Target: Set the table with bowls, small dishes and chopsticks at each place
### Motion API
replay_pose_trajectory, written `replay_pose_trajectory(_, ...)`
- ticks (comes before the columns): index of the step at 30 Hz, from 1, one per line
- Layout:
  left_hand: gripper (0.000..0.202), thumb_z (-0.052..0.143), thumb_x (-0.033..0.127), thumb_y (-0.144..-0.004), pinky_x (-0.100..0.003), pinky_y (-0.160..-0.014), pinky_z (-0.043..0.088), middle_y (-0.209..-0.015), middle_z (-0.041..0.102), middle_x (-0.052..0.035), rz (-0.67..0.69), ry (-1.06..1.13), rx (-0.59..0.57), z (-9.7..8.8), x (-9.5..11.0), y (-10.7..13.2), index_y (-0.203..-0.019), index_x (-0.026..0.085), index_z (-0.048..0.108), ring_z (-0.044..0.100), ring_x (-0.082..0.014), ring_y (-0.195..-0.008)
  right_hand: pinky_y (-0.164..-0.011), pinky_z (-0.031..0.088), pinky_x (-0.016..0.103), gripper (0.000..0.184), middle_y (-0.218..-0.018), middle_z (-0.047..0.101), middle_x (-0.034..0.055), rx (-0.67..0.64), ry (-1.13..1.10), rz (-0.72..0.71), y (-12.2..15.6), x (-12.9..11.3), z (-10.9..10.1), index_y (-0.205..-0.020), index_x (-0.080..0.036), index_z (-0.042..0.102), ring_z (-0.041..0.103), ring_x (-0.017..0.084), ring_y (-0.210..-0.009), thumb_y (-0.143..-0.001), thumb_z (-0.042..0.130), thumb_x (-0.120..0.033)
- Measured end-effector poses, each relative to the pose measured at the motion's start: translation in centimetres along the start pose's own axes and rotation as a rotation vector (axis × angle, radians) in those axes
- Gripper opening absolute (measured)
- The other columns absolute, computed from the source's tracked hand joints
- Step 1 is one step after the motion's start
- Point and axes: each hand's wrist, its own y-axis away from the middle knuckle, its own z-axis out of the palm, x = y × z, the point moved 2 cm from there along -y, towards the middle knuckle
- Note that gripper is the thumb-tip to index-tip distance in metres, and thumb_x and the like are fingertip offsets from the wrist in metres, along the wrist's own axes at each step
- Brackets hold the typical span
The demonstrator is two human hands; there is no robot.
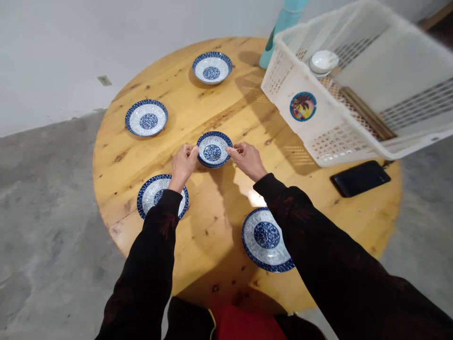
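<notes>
Both hands on the small stack of plates

Arms stretched forward, the left hand [183,163] and right hand [247,159] pinch opposite rims of the plate stack [214,149], which sits mid-table [219,113] between them, left of the white basket [339,94].

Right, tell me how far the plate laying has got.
Done: four blue-patterned plates lie singly around the round table, at and. In hand: the left hand and right hand grip the rims of a small stack of plates at the centre. Left: that stack, and the white bowl in the basket.
</notes>
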Motion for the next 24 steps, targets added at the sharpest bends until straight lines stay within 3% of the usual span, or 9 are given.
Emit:
replay_pose_trajectory(3, 0.022, 0.057, 0.040, -0.094, -0.035, -0.088, 0.046, -0.087, 0.070, -0.0044, 0.037, -0.176, -0.002, -0.2, 1.1, 0.0, -0.099, 0.019, 0.062, 0.066, -0.0244, -0.094, -0.084, 0.052, 0.044, 0.028, -0.073, 0.064, 0.0048, 0.117, 0.213, -0.076, 0.1, -0.7, -0.5, -0.081, -0.021, 0.060, 0.063, 0.025, -0.079, -0.079, 0.069, -0.048)
replay_pose_trajectory(7, 0.022, 0.058, 0.031, -0.095, -0.036, -0.096, 0.043, -0.098, 0.071, -0.0030, 0.050, -0.293, 0.004, 0.3, 2.5, 0.1, -0.112, 0.018, 0.058, 0.062, -0.0221, -0.101, -0.086, 0.049, 0.039, 0.019, -0.074, 0.062, 0.0040, 0.128, 0.243, -0.147, -0.5, -1.1, -0.1, -0.076, -0.024, 0.054, 0.061, 0.025, -0.087, -0.084, 0.065, -0.037)
replay_pose_trajectory(11, 0.029, 0.055, 0.019, -0.091, -0.043, -0.096, 0.044, -0.103, 0.072, -0.0052, 0.080, -0.404, 0.053, 0.9, 3.4, -0.2, -0.120, 0.017, 0.058, 0.063, -0.0262, -0.103, -0.088, 0.047, 0.036, 0.017, -0.076, 0.061, 0.0022, 0.102, 0.296, -0.060, -0.9, -2.1, -0.2, -0.075, -0.024, 0.049, 0.059, 0.023, -0.090, -0.087, 0.062, -0.027)
replay_pose_trajectory(16, 0.029, 0.054, 0.015, -0.090, -0.041, -0.092, 0.046, -0.093, 0.069, -0.0035, 0.134, -0.412, 0.110, -0.1, 5.2, 0.5, -0.118, 0.019, 0.060, 0.064, -0.0256, -0.095, -0.084, 0.049, 0.032, 0.024, -0.078, 0.062, -0.0005, 0.134, 0.355, 0.018, 0.7, -5.5, -1.8, -0.073, -0.026, 0.042, 0.059, 0.017, -0.083, -0.087, 0.059, -0.018)
replay_pose_trajectory(21, 0.024, 0.051, 0.017, -0.093, -0.036, -0.087, 0.046, -0.072, 0.057, 0.0032, 0.372, -0.289, 0.144, -1.2, 8.5, 5.0, -0.117, 0.021, 0.056, 0.058, -0.0174, -0.074, -0.076, 0.054, 0.029, 0.024, -0.072, 0.056, -0.0033, 0.216, 0.197, -0.059, 4.6, -7.2, -6.4, -0.075, -0.026, 0.040, 0.060, 0.014, -0.075, -0.085, 0.057, -0.013)
replay_pose_trajectory(24, 0.018, 0.046, 0.023, -0.098, -0.033, -0.081, 0.048, -0.066, 0.055, 0.0049, 0.418, -0.159, -0.022, 0.1, 9.2, 9.2, -0.115, 0.021, 0.053, 0.061, -0.0164, -0.069, -0.069, 0.055, 0.030, 0.017, -0.073, 0.055, -0.0029, 0.258, 0.131, -0.075, 9.0, -5.5, -9.8, -0.077, -0.024, 0.047, 0.061, 0.014, -0.071, -0.086, 0.061, -0.019)
